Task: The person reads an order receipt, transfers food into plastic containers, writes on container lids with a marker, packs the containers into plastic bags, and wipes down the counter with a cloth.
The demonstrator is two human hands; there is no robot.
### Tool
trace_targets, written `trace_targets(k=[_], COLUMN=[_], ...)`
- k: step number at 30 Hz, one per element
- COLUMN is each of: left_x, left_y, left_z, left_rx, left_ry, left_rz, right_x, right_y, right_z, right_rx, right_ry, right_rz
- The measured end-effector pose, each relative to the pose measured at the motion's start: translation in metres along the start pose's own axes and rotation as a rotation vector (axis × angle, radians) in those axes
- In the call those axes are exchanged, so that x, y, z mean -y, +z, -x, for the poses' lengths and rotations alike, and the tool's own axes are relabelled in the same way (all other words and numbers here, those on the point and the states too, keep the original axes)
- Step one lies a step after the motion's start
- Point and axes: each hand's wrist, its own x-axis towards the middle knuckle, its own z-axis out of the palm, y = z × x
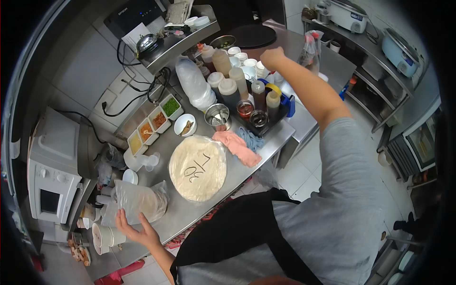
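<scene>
My left hand [137,231] is open, fingers spread, at the near edge of a clear plastic bag [145,202] with something pale brown inside. Whether the fingertips touch the bag I cannot tell. At the far end of the counter my right hand [273,59] is closed, raised above stacked white cups [250,62] and a tray of sauce bottles [259,95]. Its fingers hide whatever they may hold. Between the hands lies a round, pale, plastic-wrapped stack [198,168] with dark handwriting on top.
White containers of chopped food [159,120] line the wall side, beside a white bowl [185,125]. A metal cup [217,117], pink cloth [237,147] and blue cloth [250,138] lie near the tray. A white oven [53,190] stands left, a printer [133,17] above.
</scene>
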Motion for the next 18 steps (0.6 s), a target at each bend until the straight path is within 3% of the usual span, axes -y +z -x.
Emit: trace_targets(k=[5, 8, 9, 11, 12, 14, 15, 16, 18], left_x=[-0.015, -0.017, -0.011, 0.007, 0.015, 0.033, 0.044, 0.056, 0.080], left_y=[-0.028, -0.041, -0.045, -0.050, -0.051, -0.057, -0.062, -0.068, -0.081], left_z=[0.014, 0.018, 0.019, 0.025, 0.027, 0.034, 0.040, 0.047, 0.065], left_rx=[0.015, -0.002, -0.012, -0.065, -0.081, -0.150, -0.197, -0.222, -0.290], left_ry=[-0.103, -0.148, -0.145, -0.138, -0.217, -0.387, -0.472, -0.532, -0.662], left_rz=[-0.151, -0.225, -0.253, -0.189, -0.126, -0.012, 0.050, 0.106, 0.243], right_x=[0.024, 0.032, 0.029, 0.026, 0.010, -0.009, 0.001, 0.001, -0.017], right_y=[0.017, 0.014, 0.052, 0.072, 0.085, 0.052, -0.002, -0.030, -0.037], right_z=[-0.045, -0.046, -0.091, -0.116, -0.144, -0.126, -0.059, -0.026, -0.004], right_rx=[0.293, 0.094, -0.070, -0.208, -0.268, -0.415, -0.448, -0.521, -0.577], right_ry=[0.017, -0.062, -0.209, -0.206, -0.348, -0.314, -0.233, -0.252, -0.307], right_rz=[-0.234, -0.335, -0.247, -0.335, -0.212, -0.102, -0.456, -0.471, -0.832])
